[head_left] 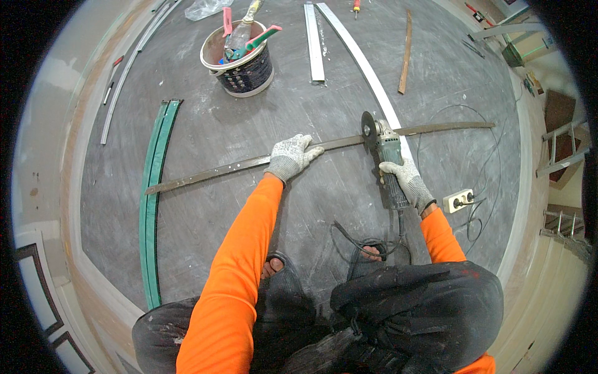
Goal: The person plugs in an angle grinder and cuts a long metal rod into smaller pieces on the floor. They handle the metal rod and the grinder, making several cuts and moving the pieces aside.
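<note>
A long, narrow, worn metal strip (227,169) runs across the floor in front of me, its left end lying over a green channel strip (152,181). My left hand (291,157), in a grey-white glove, grips the strip left of its middle, thumb pointing right. My right hand (408,180), gloved too, is wrapped round the body of an angle grinder (389,156). The grinder's dark disc (369,128) stands on edge right at the strip; whether it touches cannot be made out. A black cord trails from the grinder's rear end towards my feet.
A bucket (246,75) with pink- and green-handled tools stands at the far left. White strips (314,50) and a brown strip (406,53) lie farther off. On the right are a white socket block (458,201) with plugs, loose cable and a ladder (564,163). My sandalled feet are close behind the grinder.
</note>
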`<action>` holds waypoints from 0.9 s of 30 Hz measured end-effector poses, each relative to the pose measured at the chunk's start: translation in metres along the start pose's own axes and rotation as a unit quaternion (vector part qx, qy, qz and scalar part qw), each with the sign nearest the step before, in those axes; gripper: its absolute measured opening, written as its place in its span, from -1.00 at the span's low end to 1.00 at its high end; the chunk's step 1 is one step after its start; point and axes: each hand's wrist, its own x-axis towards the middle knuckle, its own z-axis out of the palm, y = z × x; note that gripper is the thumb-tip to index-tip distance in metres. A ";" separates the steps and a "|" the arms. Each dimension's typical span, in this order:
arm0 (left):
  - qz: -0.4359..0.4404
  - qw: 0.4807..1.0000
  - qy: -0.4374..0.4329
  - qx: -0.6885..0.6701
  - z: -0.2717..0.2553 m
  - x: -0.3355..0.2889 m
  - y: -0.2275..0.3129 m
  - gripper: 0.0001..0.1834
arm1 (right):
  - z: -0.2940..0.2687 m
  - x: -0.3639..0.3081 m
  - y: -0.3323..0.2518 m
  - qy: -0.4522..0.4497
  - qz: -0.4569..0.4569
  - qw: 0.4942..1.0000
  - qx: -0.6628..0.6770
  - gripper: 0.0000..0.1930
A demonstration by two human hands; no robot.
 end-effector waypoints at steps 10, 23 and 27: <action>0.024 0.998 0.055 0.006 0.011 -0.001 -0.006 -0.28 | -0.001 0.005 -0.005 -0.019 0.014 0.999 -0.021 -0.67; 0.028 0.998 0.064 0.008 0.013 -0.001 -0.010 -0.27 | -0.003 -0.005 0.000 -0.020 0.005 1.000 -0.020 -0.67; 0.022 0.998 0.058 0.009 0.011 0.000 -0.008 -0.26 | -0.005 -0.003 0.003 -0.018 0.013 1.000 -0.021 -0.68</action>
